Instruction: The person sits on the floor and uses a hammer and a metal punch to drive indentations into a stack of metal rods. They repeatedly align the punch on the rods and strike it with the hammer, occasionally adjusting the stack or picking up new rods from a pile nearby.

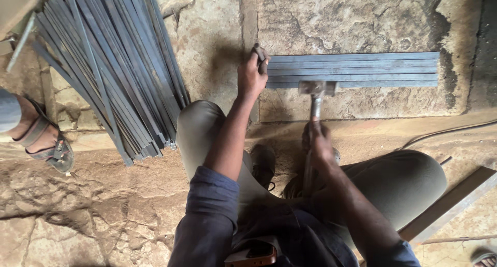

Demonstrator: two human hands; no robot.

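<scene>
Underfoot, the rough stone floor (352,18) spreads out ahead of both hands, cracked, pitted and dusty, with sandy earth nearer the crouching person's knees. Off to the left of the left hand, a big fanned heap of long flat steel strips (111,65) lies slanting, grey-blue and thin-edged, their cut ends bunched toward the knee; beyond it a co-worker's sandalled foot (44,137) stands on the ground. Directly ahead of the right hand lies the neat row of flat bars (362,69), several equal strips laid side by side and touching, smooth mill-finished metal on the stone. The left hand (251,75) is clamped over the near left end of that row, fingers curled round the bar ends to pin them. The right hand (318,142) is closed tight on the handle of a hammer (317,88), whose blocky steel head sits at the near edge of the row, touching or just above it; which one I cannot tell. By my reading, the step in hand is knocking the bars flush or flat, and the next blow calls for a short, square strike while the left hand holds the ends steady and stays clear of the head. To the right of the right hand a wooden batten (455,199) lies aslant, with a thin cable (445,132) trailing above it.
</scene>
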